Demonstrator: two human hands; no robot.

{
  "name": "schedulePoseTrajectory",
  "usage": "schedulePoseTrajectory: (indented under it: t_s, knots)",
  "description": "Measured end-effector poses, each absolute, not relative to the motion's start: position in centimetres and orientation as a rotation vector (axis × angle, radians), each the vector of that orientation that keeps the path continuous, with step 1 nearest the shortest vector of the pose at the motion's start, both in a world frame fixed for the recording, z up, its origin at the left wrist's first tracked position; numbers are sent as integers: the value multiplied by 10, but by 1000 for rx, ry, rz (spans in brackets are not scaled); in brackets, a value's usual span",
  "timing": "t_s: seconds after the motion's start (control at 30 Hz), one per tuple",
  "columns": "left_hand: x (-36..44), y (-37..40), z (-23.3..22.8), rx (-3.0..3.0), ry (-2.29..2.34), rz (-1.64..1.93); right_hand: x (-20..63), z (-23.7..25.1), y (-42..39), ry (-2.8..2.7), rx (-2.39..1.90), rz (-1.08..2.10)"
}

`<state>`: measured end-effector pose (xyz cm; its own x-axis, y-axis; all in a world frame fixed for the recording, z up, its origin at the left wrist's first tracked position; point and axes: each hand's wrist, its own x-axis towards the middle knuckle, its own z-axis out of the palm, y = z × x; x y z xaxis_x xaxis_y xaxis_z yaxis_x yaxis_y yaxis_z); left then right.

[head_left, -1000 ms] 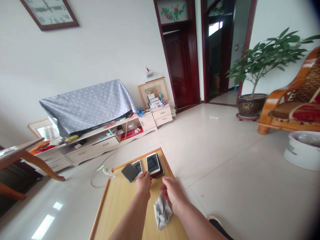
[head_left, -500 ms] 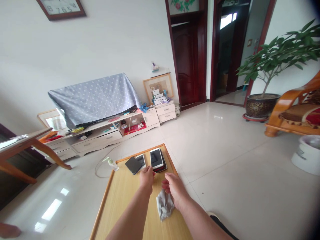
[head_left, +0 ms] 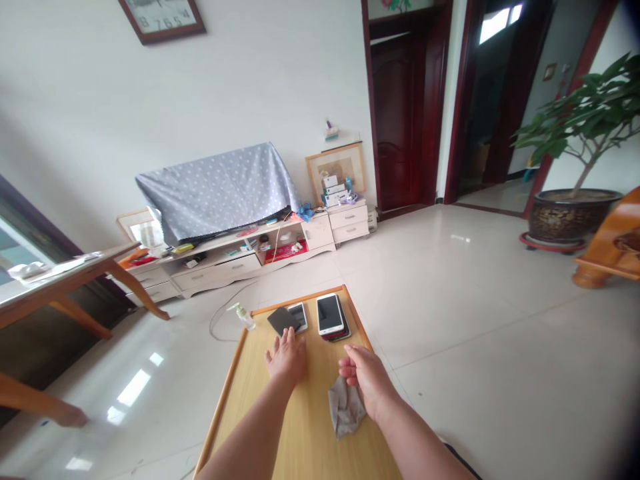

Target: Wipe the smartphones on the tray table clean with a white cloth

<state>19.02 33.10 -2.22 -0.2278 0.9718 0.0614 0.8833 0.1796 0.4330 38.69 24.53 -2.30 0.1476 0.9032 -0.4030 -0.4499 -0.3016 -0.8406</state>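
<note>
My left hand (head_left: 287,359) is open, fingers spread and pointing forward. Its fingertips overlap the near edge of a dark phone (head_left: 281,319); I cannot tell whether they touch it. That phone lies partly over a white-framed phone (head_left: 299,316). My right hand (head_left: 367,379) is closed with its fingers curled, and a crumpled grey cloth (head_left: 345,408) hangs from it over the wooden table (head_left: 310,400). Beyond that hand sits a stack of phones, a white one (head_left: 330,313) with a dark screen on top.
A clear pump bottle (head_left: 245,317) with a green top stands by the table's far left corner. A TV cabinet (head_left: 220,272) bearing a cloth-covered shape (head_left: 220,190) runs along the wall. To the right are a potted plant (head_left: 573,213) and a wooden chair (head_left: 607,243).
My left hand has opened from a pinch and moved left, away from the phone stack to the dark phone. The right hand keeps the cloth. The view has turned slightly left.
</note>
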Motion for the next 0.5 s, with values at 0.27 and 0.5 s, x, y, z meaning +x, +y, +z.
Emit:
schedulePoseTrajectory:
  t_s: [0.27, 0.5]
  knots:
    - [159, 271, -32, 2032, 2262, 394, 383, -28, 241, -540, -1217, 1454]
    - [132, 214, -15, 2216, 2382, 406, 381, -32, 238, -537, -1221, 1437]
